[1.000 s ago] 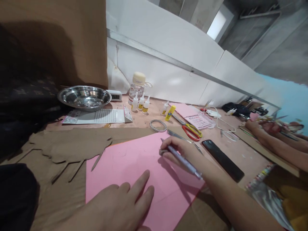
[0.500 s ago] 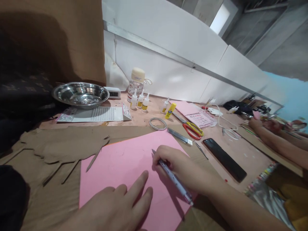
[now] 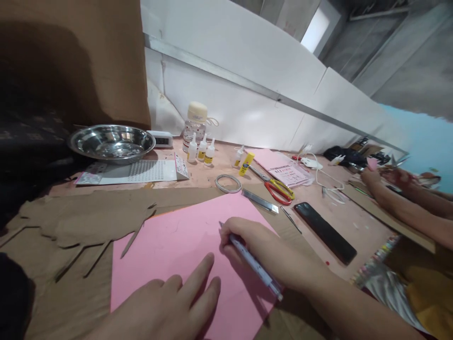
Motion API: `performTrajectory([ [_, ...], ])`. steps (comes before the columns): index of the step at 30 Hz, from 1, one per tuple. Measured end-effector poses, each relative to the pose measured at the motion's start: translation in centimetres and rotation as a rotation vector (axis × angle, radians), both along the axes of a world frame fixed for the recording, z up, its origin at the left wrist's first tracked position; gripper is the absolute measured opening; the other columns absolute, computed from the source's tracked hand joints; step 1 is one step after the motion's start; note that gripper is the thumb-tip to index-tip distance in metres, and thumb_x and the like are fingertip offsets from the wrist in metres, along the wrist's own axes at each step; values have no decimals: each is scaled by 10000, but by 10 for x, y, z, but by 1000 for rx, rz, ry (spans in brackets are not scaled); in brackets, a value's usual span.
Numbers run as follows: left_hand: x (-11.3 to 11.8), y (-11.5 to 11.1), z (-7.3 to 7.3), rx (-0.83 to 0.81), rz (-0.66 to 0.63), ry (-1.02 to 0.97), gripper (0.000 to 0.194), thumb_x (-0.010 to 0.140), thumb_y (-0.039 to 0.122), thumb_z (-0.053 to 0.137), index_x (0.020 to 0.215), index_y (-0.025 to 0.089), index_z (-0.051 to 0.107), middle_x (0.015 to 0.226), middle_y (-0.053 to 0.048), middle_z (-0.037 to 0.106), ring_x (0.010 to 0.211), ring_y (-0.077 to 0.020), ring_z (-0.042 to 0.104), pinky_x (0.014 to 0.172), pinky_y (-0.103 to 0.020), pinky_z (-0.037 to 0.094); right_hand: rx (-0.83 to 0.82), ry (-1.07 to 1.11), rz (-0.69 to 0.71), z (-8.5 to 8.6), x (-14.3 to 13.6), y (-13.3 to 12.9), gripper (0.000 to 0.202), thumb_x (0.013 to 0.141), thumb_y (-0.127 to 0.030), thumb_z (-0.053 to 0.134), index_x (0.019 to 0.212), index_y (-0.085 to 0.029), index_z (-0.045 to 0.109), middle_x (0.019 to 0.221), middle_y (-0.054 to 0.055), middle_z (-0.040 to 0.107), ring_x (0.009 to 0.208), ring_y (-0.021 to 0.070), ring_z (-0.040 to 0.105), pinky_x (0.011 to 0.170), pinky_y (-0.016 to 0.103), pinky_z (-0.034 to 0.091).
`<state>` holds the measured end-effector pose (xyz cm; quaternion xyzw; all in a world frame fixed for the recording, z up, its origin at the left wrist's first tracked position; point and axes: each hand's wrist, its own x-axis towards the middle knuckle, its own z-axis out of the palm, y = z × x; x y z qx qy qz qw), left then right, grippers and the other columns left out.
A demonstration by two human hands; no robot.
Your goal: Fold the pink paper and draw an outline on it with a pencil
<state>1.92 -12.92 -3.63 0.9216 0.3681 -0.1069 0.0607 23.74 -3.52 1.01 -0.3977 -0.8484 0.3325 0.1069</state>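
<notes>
My right hand (image 3: pixel 247 245) grips a light purple pen (image 3: pixel 257 269), its tip close to the surface of a pink paper sheet (image 3: pixel 152 255). Whether the tip touches the paper I cannot tell. Faint curved lines show on the sheet's upper part. My left hand (image 3: pixel 173 302) lies on the lower part of the paper with its fingers spread. Under the sheet is brown cardboard (image 3: pixel 81 283). A cardboard cut-out (image 3: pixel 95 219) with jagged edges and thin leg-like strips lies along the paper's left side, one strip overlapping the pink.
Behind the paper are a tape ring (image 3: pixel 228 183), a cutter blade case (image 3: pixel 260 200), tweezers (image 3: pixel 291 220), scissors (image 3: pixel 278 189), a glue stick (image 3: pixel 247 164) and several small bottles (image 3: pixel 209 153). A steel bowl (image 3: pixel 112 141) stands left, a phone (image 3: pixel 324 231) right. Another person's hands (image 3: pixel 371 177) work far right.
The view has shifted slightly, so most things sit a little further left. My right hand still holds the pen near the same spot, and my left hand stays on the paper.
</notes>
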Motion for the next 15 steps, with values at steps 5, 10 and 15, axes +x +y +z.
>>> performTrajectory([
  [5,2,-1,-4,32,4,9,699,907,94,644,1594,174,542,1668,-271,405,804,-343,827,597,-485,701,60,-39,-67,-2,-1,-2,95,948,-131,619,970,-222,630,885,-10,686,821,181,594,752,296,458],
  [10,1,-1,-6,79,-13,29,691,899,63,586,1578,192,565,1651,-251,447,756,-315,824,576,-456,697,-1,47,-119,-8,6,7,112,970,-165,585,936,-243,658,843,-13,691,757,177,585,674,284,443],
  [15,1,-4,-6,80,-5,22,690,881,36,575,1551,201,600,1653,-219,447,786,-308,831,566,-426,696,238,337,-413,-17,23,46,166,914,-371,735,993,-255,648,835,3,658,736,205,599,672,321,484],
])
